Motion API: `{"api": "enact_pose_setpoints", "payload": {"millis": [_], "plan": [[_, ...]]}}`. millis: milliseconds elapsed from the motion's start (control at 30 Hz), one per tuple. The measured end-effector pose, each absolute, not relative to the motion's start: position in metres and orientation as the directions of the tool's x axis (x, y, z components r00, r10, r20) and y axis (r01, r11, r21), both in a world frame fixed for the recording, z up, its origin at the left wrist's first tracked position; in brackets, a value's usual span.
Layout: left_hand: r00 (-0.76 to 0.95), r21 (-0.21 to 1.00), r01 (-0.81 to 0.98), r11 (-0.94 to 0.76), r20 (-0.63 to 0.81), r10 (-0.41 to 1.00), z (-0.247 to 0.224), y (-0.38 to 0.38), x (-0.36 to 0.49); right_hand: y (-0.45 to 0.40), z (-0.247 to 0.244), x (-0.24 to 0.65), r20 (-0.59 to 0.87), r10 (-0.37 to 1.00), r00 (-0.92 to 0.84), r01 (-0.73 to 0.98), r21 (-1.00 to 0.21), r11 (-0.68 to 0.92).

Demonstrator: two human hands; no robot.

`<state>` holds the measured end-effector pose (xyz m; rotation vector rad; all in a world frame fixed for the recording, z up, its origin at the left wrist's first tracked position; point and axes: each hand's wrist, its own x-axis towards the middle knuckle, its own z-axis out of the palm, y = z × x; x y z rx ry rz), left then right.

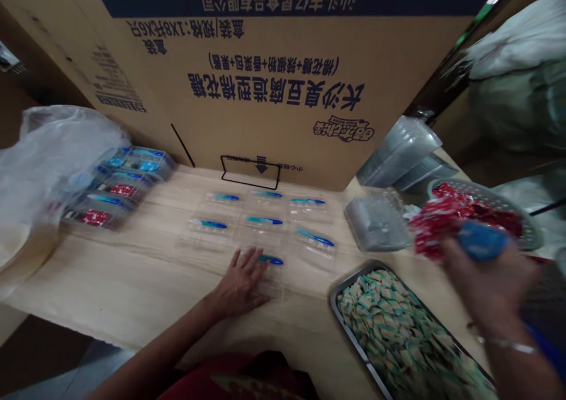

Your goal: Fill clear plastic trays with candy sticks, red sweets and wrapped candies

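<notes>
My left hand [242, 283] rests with spread fingers on the nearest clear plastic tray [274, 282], beside its blue stick [270, 260]. Several more clear trays [313, 253] lie in rows beyond it, each with a blue stick. On the right, blurred by motion, my right hand [490, 282] is closed around a blue item [481, 240]. Red and white packets [435, 223] are at its fingers, beside a perforated basket [533, 226] of red packets. Whether it grips those packets too is unclear.
A large printed carton [265, 129] stands behind the trays. Filled boxes [119, 188] and a plastic bag [57, 146] are at left. Stacked clear containers [375, 220] stand right of the trays. A metal tray [338, 311] of small green and tan packets lies at front right.
</notes>
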<state>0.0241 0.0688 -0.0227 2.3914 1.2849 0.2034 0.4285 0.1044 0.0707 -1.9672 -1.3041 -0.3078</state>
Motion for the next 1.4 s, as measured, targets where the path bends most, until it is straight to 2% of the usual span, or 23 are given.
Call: {"api": "enact_pose_setpoints", "payload": {"millis": [67, 133, 167, 233, 300, 367, 433, 500, 533, 600, 700, 767, 833, 900, 1000, 1100, 1167, 1233, 1267, 1300, 1400], "plan": [[0.511, 0.625, 0.675, -0.393, -0.011, 0.859, -0.014, 0.059, 0.025, 0.062, 0.058, 0.367, 0.414, 0.83, 0.374, 0.762, -0.647, -0.02], [0.482, 0.865, 0.452, -0.219, -0.031, 0.875, -0.008, 0.044, 0.025, 0.028, 0.039, 0.303, 0.23, 0.949, 0.217, 0.528, -0.845, 0.084], [0.49, 0.943, 0.317, -0.105, -0.068, 0.869, -0.007, 0.036, 0.024, 0.015, 0.027, 0.275, 0.151, 0.981, 0.119, 0.418, -0.904, 0.088], [0.508, 0.985, 0.147, 0.089, -0.152, 0.848, -0.007, 0.021, 0.018, -0.003, 0.006, 0.229, 0.03, 0.992, -0.12, 0.266, -0.962, 0.061], [0.454, 0.969, 0.201, 0.144, -0.222, 0.863, -0.012, 0.008, 0.009, -0.015, -0.011, 0.204, -0.006, 0.957, -0.289, 0.278, -0.957, 0.078], [0.33, 0.913, 0.4, 0.086, -0.23, 0.916, -0.017, -0.002, -0.004, -0.019, -0.02, 0.201, 0.011, 0.933, -0.36, 0.39, -0.906, 0.161], [0.229, 0.815, 0.579, -0.026, -0.132, 0.964, -0.021, -0.009, -0.018, -0.012, -0.022, 0.22, 0.06, 0.929, -0.366, 0.505, -0.825, 0.253], [0.185, 0.721, 0.681, -0.133, 0.007, 0.983, -0.026, -0.013, -0.033, 0.006, -0.019, 0.255, 0.12, 0.949, -0.293, 0.618, -0.733, 0.284], [0.18, 0.687, 0.706, -0.174, 0.063, 0.982, -0.03, -0.014, -0.04, 0.019, -0.015, 0.277, 0.125, 0.968, -0.218, 0.706, -0.665, 0.245], [0.194, 0.65, 0.722, -0.237, 0.138, 0.971, -0.042, -0.01, -0.052, 0.047, -0.007, 0.325, 0.104, 0.994, 0.02, 0.879, -0.476, 0.032], [0.211, 0.663, 0.683, -0.305, 0.221, 0.952, -0.061, 0.005, -0.06, 0.083, 0.004, 0.396, 0.082, 0.921, 0.382, 0.908, -0.217, -0.357], [0.201, 0.737, 0.627, -0.253, 0.16, 0.966, -0.063, 0.012, -0.057, 0.099, 0.005, 0.427, 0.068, 0.871, 0.486, 0.868, -0.154, -0.472], [0.188, 0.83, 0.548, -0.102, -0.004, 0.982, -0.052, 0.015, -0.05, 0.106, 0.0, 0.444, 0.016, 0.853, 0.522, 0.849, -0.106, -0.518], [0.128, 0.883, 0.464, 0.068, -0.142, 0.981, -0.035, 0.017, -0.044, 0.107, -0.006, 0.452, -0.043, 0.86, 0.508, 0.857, -0.076, -0.51], [-0.059, 0.91, 0.351, 0.221, -0.214, 0.975, -0.015, 0.028, -0.041, 0.101, -0.009, 0.461, -0.102, 0.879, 0.466, 0.879, -0.058, -0.473], [-0.122, 0.931, 0.256, 0.259, -0.235, 0.964, -0.008, 0.045, -0.037, 0.09, -0.005, 0.458, 0.022, 0.881, 0.472, 0.878, -0.096, -0.468], [-0.061, 0.942, 0.23, 0.243, -0.235, 0.97, -0.007, 0.056, -0.025, 0.082, -0.004, 0.435, 0.154, 0.919, 0.364, 0.911, -0.265, -0.317], [0.018, 0.954, 0.21, 0.215, -0.223, 0.975, -0.006, 0.066, -0.006, 0.079, -0.005, 0.396, 0.216, 0.972, 0.096, 0.887, -0.461, 0.014], [0.046, 0.961, 0.194, 0.199, -0.211, 0.976, -0.005, 0.07, 0.003, 0.079, -0.008, 0.373, 0.204, 0.976, -0.076, 0.84, -0.514, 0.173], [0.063, 0.967, 0.173, 0.188, -0.201, 0.977, -0.004, 0.073, 0.011, 0.082, -0.011, 0.35, 0.199, 0.962, -0.189, 0.808, -0.526, 0.267], [0.051, 0.973, 0.111, 0.201, -0.207, 0.977, 0.0, 0.074, 0.021, 0.091, -0.024, 0.3, 0.202, 0.934, -0.293, 0.823, -0.444, 0.354]]}}
